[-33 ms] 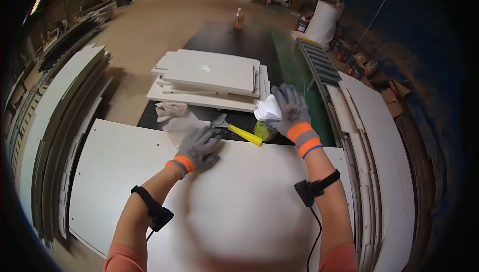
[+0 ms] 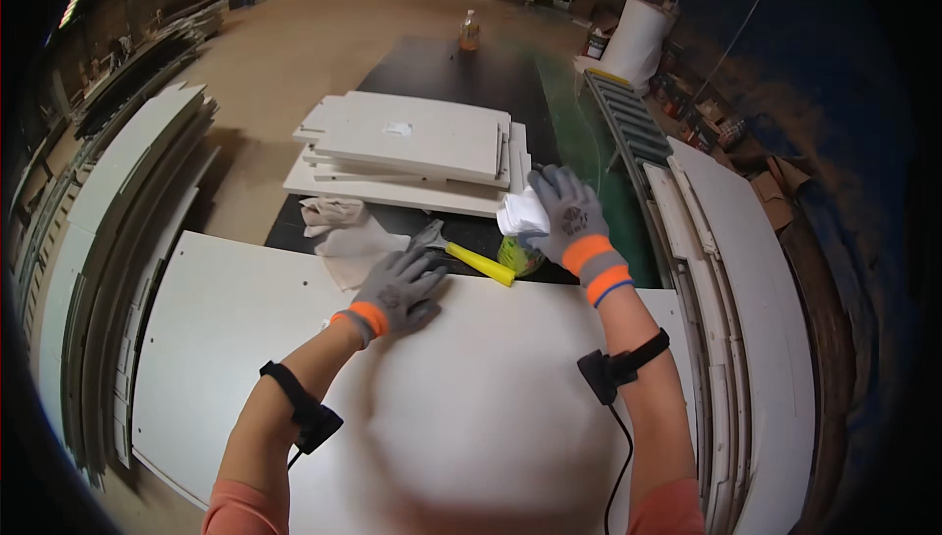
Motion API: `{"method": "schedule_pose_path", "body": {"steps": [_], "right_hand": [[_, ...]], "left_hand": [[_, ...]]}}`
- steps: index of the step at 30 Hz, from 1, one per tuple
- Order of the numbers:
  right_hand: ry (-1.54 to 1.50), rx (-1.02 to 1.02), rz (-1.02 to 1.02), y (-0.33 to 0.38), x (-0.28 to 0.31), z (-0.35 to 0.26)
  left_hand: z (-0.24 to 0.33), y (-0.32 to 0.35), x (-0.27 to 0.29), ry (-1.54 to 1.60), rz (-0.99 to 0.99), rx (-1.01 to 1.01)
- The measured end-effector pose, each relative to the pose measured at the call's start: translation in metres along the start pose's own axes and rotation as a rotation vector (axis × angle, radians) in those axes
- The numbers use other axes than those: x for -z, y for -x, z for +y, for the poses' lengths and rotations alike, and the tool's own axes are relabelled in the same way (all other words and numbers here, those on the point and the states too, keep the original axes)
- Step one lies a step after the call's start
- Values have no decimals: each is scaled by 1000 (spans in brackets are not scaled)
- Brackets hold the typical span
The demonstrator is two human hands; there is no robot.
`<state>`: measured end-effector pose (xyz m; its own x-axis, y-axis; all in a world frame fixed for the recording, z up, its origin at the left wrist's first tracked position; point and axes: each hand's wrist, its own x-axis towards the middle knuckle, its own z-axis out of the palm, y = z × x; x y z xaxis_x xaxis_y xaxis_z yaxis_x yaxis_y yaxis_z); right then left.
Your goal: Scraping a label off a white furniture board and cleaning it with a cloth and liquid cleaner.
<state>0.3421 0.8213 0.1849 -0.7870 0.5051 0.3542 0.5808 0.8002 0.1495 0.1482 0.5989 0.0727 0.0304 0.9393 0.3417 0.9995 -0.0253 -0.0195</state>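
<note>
White cloth: a crumpled white rag (image 2: pixel 522 213) sits bunched in the person's right hand, just past the far edge of the big panel and above the dark table.
Right hand: the grey-gloved right hand with orange cuff (image 2: pixel 569 216) has its fingers curled together around the white rag, palm down.
Round object: something small, round and yellow-green (image 2: pixel 517 255) lies directly under the rag and right hand; it may be a tin or a lid, the view is too poor to tell.
Left hand: the grey-gloved left hand with orange cuff (image 2: pixel 400 290) lies flat on the panel's far edge, fingers spread apart, holding nothing.
Panel: a large white flat board with small drilled holes (image 2: pixel 245 329) fills the near foreground under both forearms.
Hammer: a hammer with a yellow handle and grey metal head (image 2: pixel 461 251) lies on the dark table between the two hands, just beyond the left fingertips.
Second cloth: a beige crumpled cloth (image 2: pixel 339 226) rests left of the hammer, overlapping the panel's edge.
Stack: a pile of white flat boards (image 2: pixel 412 148) lies farther back on the black table (image 2: pixel 461 79).
Bottle: a clear bottle with orange liquid (image 2: pixel 470 32) stands at the table's far end.
</note>
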Motion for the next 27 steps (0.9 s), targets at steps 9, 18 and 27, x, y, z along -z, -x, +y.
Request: {"method": "schedule_pose_path", "body": {"steps": [9,18,27], "right_hand": [[-1179,-394,224,-7,-50,39],[-2417,-287,437,89,-59,82],[-2499,-529,169,131,-48,33]], "left_hand": [[-22,-108,-89,-26,-389,139],[-42,-114,-56,-221,-332,309],[-1,-98,-14,97,48,338]]}}
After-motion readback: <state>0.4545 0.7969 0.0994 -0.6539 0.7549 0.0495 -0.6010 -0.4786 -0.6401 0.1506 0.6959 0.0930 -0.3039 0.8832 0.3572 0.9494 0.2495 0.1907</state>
